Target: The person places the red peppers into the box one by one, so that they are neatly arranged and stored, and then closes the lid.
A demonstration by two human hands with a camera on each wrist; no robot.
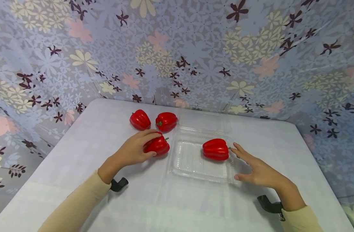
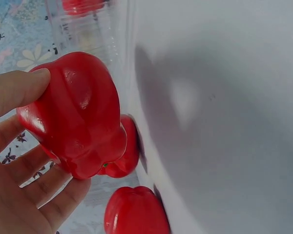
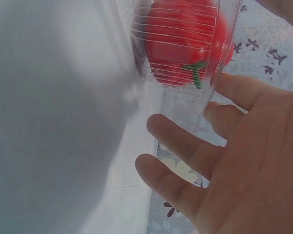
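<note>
My left hand [image 1: 135, 149] grips a red bell pepper [image 1: 158, 146], thumb on one side and fingers on the other; its green stem points right in the head view. In the left wrist view this bell pepper [image 2: 78, 112] appears raised off the table, its shadow beside it. A clear plastic clamshell box [image 1: 191, 170] lies with its lid folded back. Inside it, one red bell pepper [image 1: 216, 149] rests on its side, stem to the right. Beside the box's right wall, my right hand [image 1: 256, 169] has its fingers spread and holds nothing; in the right wrist view, fingertips [image 3: 222, 85] meet the box edge.
Two more red bell peppers, one on the left [image 1: 140, 120] and one by the lid [image 1: 166, 121], lie behind my left hand. The box's clear lid [image 1: 206, 120] stretches toward the table's back edge. A white cloth covers the table [image 1: 136, 199], and flowered fabric [image 1: 171, 58] hangs behind.
</note>
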